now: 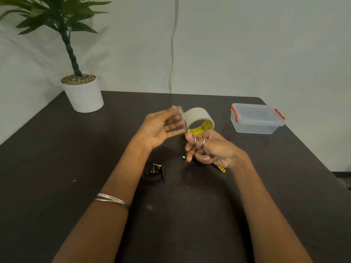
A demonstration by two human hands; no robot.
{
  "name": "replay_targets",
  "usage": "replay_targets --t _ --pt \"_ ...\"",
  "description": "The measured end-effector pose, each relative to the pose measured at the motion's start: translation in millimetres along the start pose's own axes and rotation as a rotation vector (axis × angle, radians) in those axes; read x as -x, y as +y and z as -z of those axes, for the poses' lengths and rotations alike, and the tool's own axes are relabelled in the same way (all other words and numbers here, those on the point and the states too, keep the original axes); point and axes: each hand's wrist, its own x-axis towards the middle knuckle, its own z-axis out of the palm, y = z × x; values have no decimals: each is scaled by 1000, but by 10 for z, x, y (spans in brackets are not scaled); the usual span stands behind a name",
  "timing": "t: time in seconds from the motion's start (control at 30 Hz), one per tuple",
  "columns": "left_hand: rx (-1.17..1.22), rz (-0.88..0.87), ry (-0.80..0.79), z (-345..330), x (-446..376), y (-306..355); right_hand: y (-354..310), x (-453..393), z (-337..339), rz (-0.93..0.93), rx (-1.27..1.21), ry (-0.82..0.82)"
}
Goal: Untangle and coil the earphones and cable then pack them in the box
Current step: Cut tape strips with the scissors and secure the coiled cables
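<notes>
A coil of black earphones (153, 172) with gold-coloured ends lies on the dark table (57, 168), below my left wrist. My left hand (161, 128) pinches a pulled-out strip of clear tape (178, 110) that leads to the tape roll (199, 119), which has a yellow core. My right hand (209, 149) grips small metal scissors (190, 133), whose blades point up at the strip beside the roll. A black cable with a yellow tag (221, 169) lies partly hidden under my right hand. The clear box (256, 119) with red latches stands shut at the right.
A white pot with a green plant (82, 92) stands at the table's far left corner. A tiny light object (183, 157) lies on the table by my right fingers. A grey cord (171, 54) hangs down the wall behind.
</notes>
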Motion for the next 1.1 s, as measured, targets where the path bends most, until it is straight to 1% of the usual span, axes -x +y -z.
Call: replay_targets --t 0.13,0.33,0.47,0.6,0.73,0.87,0.97,1.1 --pt "-16 -34 33 0 -36 -49 2 -2 -4 -4 2 1" --pt "-106 -90 -5 25 -48 -29 8 -7 0 -3 -10 -18" --pt "-98 -66 -39 30 -32 -10 22 -21 -21 -17 3 -66" --pt "-41 -41 -64 29 -19 9 37 -48 -26 -14 -7 -44" --pt "33 -15 -53 19 -20 11 25 -55 -21 20 -21 -39" --pt "92 -1 -46 14 -12 14 38 -33 10 -7 26 -73" --pt "79 8 -18 2 2 28 56 -22 25 -6 31 -66" --pt "5 45 23 -16 31 46 44 -32 21 9 18 -62"
